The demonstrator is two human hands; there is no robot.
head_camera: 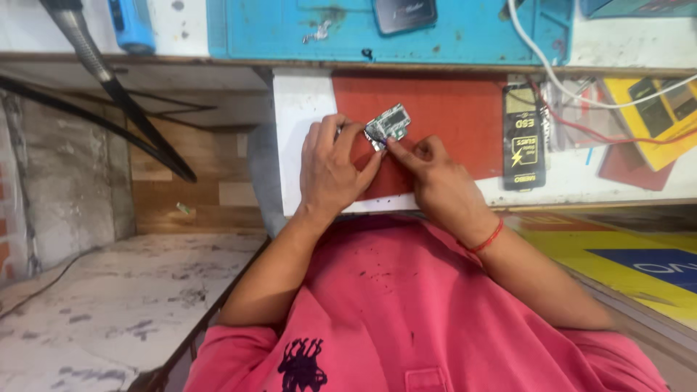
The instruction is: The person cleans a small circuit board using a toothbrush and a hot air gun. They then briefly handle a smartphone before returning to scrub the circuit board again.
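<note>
While both hands pinch 1 small circuit board (388,124) over 1 red mat (450,116), left hand (334,167) grips its 7-o'clock edge, right hand (435,178) its 5-o'clock; 1 black phone battery (524,138) at 3.

A small, seemingly silvery-green circuit board (388,124) lies tilted over the red mat (450,116).

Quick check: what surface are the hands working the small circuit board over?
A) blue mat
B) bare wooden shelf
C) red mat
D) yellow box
C: both the left hand and right hand hold the small circuit board above the red mat; the blue mat lies farther back.
</note>
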